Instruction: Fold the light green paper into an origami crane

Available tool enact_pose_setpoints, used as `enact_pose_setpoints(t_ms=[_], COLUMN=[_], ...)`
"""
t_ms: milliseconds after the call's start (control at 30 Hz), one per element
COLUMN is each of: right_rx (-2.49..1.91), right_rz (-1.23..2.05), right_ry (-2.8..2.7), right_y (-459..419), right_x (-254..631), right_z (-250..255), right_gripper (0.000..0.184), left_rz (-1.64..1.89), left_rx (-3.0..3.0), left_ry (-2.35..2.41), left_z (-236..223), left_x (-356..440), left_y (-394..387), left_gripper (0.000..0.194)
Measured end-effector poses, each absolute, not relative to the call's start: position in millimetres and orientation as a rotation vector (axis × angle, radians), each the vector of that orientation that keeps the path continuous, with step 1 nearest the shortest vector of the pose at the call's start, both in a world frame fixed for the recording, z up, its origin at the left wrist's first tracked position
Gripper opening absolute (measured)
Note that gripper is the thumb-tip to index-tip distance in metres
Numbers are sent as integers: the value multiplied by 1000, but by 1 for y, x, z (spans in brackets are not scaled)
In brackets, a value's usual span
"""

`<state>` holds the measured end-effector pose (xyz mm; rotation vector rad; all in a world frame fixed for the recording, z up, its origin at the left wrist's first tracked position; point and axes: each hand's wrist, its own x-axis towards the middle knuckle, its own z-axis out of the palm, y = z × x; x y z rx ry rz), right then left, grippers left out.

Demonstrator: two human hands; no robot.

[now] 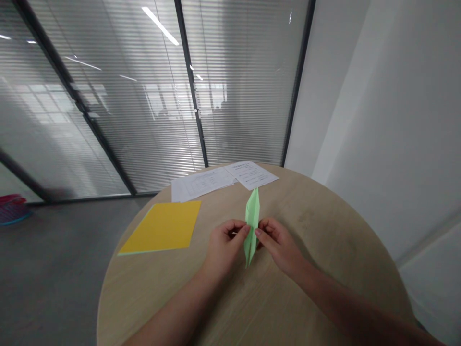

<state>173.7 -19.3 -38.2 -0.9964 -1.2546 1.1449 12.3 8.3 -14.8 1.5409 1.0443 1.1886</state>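
We see the green paper over the table, already creased into a narrow, pointed form and pinched at its sides by the left hand and right hand, the yellow paper lying flat at left; whether folds remain, we cannot tell.

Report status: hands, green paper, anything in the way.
Left hand, right hand both pinching green paper, one each side. Paper folded long and narrow. Yellow sheet, printed pages lie apart from hands.
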Motion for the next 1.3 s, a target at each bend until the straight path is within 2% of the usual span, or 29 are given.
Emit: enact_pose_setpoints(t_ms=[367, 733, 1067, 1200, 1300], right_rx=[-1026, -989, -1102, -1106, -1080], right_rz=[1034, 1080, 998, 999, 998], right_ry=[-1256, -1204, -1302, -1335, -1321], right_y=[-19, -20, -20, -20, -21], right_x=[175, 176, 179, 179, 179], right_z=[-39, -34, -36, -36, -33], right_gripper=[18, 25, 29, 24, 20], left_rz=[1218, 1212, 1253, 1272, 1253], left_rx=[1412, 1205, 1305, 1319, 1238], left_ry=[963, 849, 931, 930, 853], left_z=[-15, -10, -9, -11, -11], left_x=[14, 14, 15, 15, 16], left_y=[11, 9, 10, 10, 9], left_gripper=[20, 36, 25, 24, 36])
